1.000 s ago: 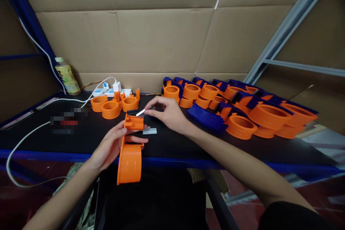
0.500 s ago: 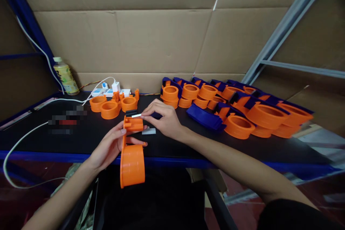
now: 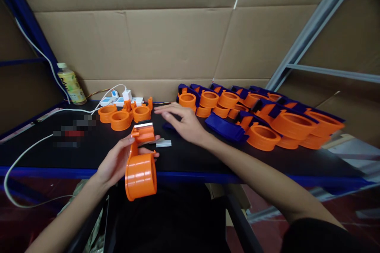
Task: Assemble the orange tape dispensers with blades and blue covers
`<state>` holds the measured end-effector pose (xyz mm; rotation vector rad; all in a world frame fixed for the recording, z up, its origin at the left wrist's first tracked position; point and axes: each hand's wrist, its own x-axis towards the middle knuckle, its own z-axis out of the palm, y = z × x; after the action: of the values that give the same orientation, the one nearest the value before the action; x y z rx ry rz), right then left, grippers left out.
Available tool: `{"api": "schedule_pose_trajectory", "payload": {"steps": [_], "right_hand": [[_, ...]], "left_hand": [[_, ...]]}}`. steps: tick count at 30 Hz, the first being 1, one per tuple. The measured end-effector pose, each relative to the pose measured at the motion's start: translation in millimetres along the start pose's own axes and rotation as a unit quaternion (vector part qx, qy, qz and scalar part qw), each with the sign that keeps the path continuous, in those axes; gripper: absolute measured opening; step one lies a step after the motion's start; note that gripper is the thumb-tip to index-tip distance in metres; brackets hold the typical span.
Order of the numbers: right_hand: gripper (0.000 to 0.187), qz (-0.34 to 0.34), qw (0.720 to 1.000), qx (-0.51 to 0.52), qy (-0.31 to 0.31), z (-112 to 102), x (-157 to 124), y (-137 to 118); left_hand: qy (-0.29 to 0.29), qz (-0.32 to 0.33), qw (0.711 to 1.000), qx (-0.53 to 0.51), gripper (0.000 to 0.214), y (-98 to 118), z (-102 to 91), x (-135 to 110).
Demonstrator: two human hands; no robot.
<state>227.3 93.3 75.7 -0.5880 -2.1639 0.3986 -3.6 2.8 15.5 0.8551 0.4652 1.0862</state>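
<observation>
My left hand (image 3: 117, 162) grips an orange tape dispenser (image 3: 141, 176), its wide ring hanging over the table's front edge. At the dispenser's upper end sits a toothed metal blade (image 3: 143, 125), with a dark piece just behind it. My right hand (image 3: 184, 122) is to the right of the blade, apart from it, fingers stretched out and nothing visible in them. A small stack of pale metal strips (image 3: 164, 142) lies on the black table beside the dispenser. Part of a dark blue piece (image 3: 168, 126) shows beneath my right hand.
Several orange dispenser bodies (image 3: 120, 120) stand at the back left, before a white power strip (image 3: 137, 101) with cables. Many orange and blue dispensers (image 3: 293, 126) are stacked on the right, near a loose blue part (image 3: 225, 127). A bottle (image 3: 71, 84) stands at the far left.
My right hand has let go of the toothed blade and moved up and right, its fingers straightening. The blade stays on the dispenser, which my left hand has shifted slightly left and tilted.
</observation>
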Motion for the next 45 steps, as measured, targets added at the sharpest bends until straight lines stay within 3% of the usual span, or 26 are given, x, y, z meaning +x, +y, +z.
{"api": "schedule_pose_trajectory", "payload": {"steps": [2,5,10,18,26,30,39,45], "right_hand": [[0.027,0.037,0.995,-0.085,-0.022,-12,2,12],[0.033,0.080,0.973,-0.184,-0.111,-23,1,31],[0.037,0.077,0.955,-0.203,-0.202,-17,-5,49],[0.032,0.034,0.967,-0.187,-0.169,-11,-2,47],[0.015,0.033,0.962,-0.205,-0.179,-8,-3,50],[0.020,0.012,0.965,-0.199,-0.170,-6,-1,43],[0.044,-0.133,0.955,-0.147,-0.219,41,20,33],[0.030,-0.163,0.936,-0.154,-0.270,63,35,40]], "left_hand": [[-0.001,-0.005,1.000,-0.013,0.044,0,-0.8,0],[0.004,0.002,1.000,-0.014,0.043,0,-0.6,0],[0.018,0.004,1.000,-0.007,0.042,1,1.2,0],[0.014,0.012,1.000,0.000,0.040,1,2.0,1],[0.010,0.016,1.000,-0.002,0.040,-1,-0.6,1],[0.009,0.024,1.000,0.006,0.040,0,0.7,1],[-0.060,0.025,0.996,0.059,0.039,-2,-1.1,0],[-0.089,0.018,0.992,0.087,0.040,-1,-2.3,0]]}}
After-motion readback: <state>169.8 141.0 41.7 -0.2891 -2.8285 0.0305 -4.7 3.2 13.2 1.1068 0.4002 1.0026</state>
